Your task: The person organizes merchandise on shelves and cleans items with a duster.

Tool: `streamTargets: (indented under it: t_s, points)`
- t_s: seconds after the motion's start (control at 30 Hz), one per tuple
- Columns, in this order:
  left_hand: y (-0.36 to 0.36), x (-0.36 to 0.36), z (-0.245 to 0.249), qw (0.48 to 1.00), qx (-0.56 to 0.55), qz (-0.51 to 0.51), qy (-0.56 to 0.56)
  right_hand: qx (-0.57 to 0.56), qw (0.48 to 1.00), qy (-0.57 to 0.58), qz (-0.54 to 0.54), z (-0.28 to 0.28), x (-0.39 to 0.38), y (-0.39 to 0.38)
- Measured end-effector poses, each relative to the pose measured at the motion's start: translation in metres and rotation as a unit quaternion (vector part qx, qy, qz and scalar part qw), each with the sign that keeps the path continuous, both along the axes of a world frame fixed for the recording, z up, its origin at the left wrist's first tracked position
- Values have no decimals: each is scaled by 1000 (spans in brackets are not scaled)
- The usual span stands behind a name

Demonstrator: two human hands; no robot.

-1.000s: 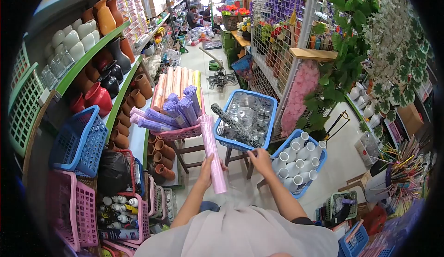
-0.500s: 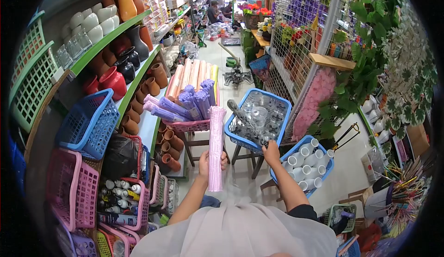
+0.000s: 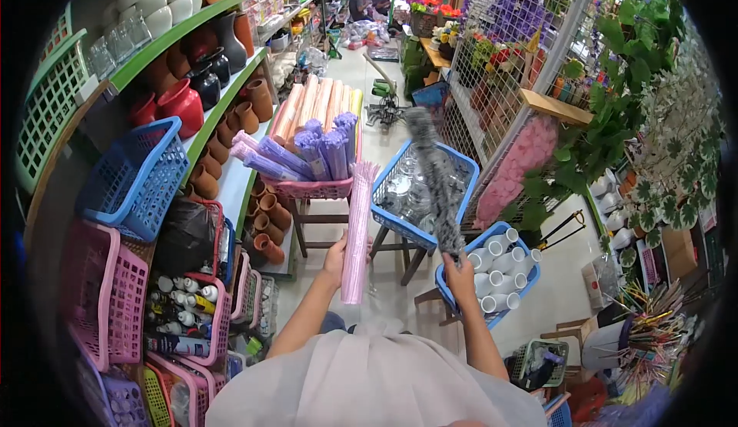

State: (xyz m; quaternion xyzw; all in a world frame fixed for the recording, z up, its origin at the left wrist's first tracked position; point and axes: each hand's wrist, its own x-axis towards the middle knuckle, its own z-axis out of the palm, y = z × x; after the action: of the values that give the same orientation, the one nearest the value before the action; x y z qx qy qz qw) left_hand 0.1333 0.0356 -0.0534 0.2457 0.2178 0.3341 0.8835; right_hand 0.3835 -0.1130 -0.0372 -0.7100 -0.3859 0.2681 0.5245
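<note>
My left hand [image 3: 336, 258] grips a long pink bundle of thin sticks [image 3: 357, 227], held nearly upright in front of a pink basket [image 3: 315, 189] of purple and peach bundles. My right hand [image 3: 459, 272] holds a grey bundle [image 3: 437, 177] by its lower end, raised and tilted over a blue basket of clear glass jars [image 3: 392, 223]. Just under the right hand lies another blue basket [image 3: 450, 292] full of white cylinders.
Shelves on the left carry clay pots, red, black and white vases [image 3: 184, 100], and stacked blue [image 3: 134, 181] and pink baskets [image 3: 108, 304]. A wire rack with artificial flowers and green plants [image 3: 615, 104] fills the right. A person sits far down the aisle [image 3: 361, 0].
My right hand took the grey bundle out of the jar basket and lifted it upright. My left hand turned the pink bundle more vertical.
</note>
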Motion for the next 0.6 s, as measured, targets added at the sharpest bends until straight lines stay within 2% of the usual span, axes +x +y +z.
streamTargets:
  t_s: [0.03,0.07,0.13,0.17,0.2,0.27,0.3,0.33,0.4,0.47,0.5,0.53,0.6]
  points:
    - [2,-1,-5,1000,-16,-3,-17,19,998,-55,31,0,-4,-5]
    - [3,-5,-9,1000,-20,1,-15,16,998,-53,35,0,-10,-11]
    - [5,-15,-10,998,-59,-7,0,-9,974,-186,130,16,-30,-23]
    - [4,-15,-8,994,-71,36,70,-17,963,-224,151,19,-40,-28]
    - [7,-15,-11,993,0,79,89,-15,962,-223,157,25,-45,-30]
    - [9,-39,-20,993,-28,-38,-103,-41,910,-330,246,33,-53,-33]
    - [4,-40,-7,999,-2,24,-24,-52,876,-385,285,35,-51,-29]
    - [3,-45,-8,998,46,29,-30,-50,877,-383,287,31,-43,-24]
    - [4,-58,-5,985,134,28,101,6,863,-445,238,25,-34,-11]
    - [-2,-71,1,988,117,43,91,-90,929,-350,81,30,-43,5]
    - [-7,-76,6,990,100,59,78,-88,939,-332,-1,33,-52,14]
    - [-15,-83,11,992,80,76,65,-87,939,-333,8,36,-61,13]
    - [-21,-99,10,983,92,116,107,-35,961,-269,51,44,-80,9]
